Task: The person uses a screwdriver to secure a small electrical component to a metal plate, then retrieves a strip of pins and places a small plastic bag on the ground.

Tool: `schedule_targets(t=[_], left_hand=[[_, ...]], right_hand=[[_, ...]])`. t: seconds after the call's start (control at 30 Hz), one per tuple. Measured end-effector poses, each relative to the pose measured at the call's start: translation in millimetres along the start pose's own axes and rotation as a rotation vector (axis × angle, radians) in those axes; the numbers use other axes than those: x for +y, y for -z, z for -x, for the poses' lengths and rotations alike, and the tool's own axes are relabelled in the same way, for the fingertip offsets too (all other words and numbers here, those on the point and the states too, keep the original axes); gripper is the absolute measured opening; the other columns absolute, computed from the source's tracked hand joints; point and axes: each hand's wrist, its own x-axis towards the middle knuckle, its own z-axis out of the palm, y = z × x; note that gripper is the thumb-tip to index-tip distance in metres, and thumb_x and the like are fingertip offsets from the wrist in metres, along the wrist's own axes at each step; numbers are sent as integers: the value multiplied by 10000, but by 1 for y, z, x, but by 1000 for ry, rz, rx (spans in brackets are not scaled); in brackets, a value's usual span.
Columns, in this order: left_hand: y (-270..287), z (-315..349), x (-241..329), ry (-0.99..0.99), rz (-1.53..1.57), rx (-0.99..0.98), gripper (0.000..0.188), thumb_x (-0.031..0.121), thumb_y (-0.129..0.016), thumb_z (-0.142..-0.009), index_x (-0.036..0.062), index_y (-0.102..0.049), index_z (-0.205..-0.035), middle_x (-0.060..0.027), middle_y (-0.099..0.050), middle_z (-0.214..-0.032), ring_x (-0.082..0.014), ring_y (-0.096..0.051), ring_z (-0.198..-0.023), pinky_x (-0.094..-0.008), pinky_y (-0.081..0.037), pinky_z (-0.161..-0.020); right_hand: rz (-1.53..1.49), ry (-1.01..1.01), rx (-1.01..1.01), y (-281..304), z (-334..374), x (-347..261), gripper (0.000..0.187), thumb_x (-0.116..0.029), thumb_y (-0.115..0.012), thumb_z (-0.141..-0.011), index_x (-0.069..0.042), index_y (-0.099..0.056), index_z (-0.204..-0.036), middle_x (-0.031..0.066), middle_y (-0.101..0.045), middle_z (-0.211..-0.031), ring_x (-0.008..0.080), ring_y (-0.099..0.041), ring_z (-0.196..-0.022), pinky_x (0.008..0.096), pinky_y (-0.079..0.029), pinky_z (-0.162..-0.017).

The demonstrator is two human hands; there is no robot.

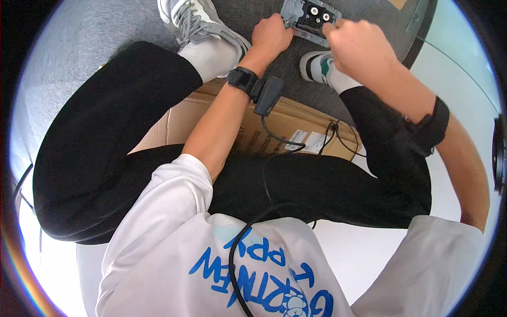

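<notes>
At the top of the head view, between my shoes, is a grey case-like box with rounded corners. Its dark inside carries several round, light metal parts. My left hand is closed on the box's left edge, its thumb and fingers pressed against the rim. Over the box's right side lies my right hand, fingers curled into a pinch by the rim. Whatever those fingertips may hold is hidden behind them and too small to make out.
A cardboard box lies below the grey cloth-like surface. My shoes flank the work. A black cable runs from the module on my left wrist, over the carton and my lap. My right wrist wears a black strap.
</notes>
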Motion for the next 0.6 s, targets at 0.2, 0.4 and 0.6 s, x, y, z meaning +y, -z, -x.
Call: schedule_targets(t=[0.2,0.4,0.6], left_hand=[[0,0,-3,-34,-34,11,391,382,-734,-827,6,-702,-930,-172,-720,-857,-337,-716,-844,-448,-567,-792],[4,0,-2,-60,-71,9,335,391,-706,-847,57,-735,-835,-40,-740,-705,-216,-741,-729,-379,-578,-744],[1,-1,-6,-55,-83,4,337,398,-704,-850,63,-744,-836,-48,-742,-709,-218,-743,-734,-380,-575,-749]], right_hand=[[-93,-90,-87,8,-2,-4,122,-110,-698,-722,-21,-707,-805,186,-699,-758,348,-714,-691,408,-589,-647],[-131,-121,-241,28,-13,-5,126,-137,-693,-706,-15,-710,-726,197,-701,-755,346,-715,-702,425,-581,-650],[-125,-136,-177,24,-16,-5,129,-130,-702,-692,-5,-711,-724,206,-705,-783,351,-715,-725,426,-583,-668]])
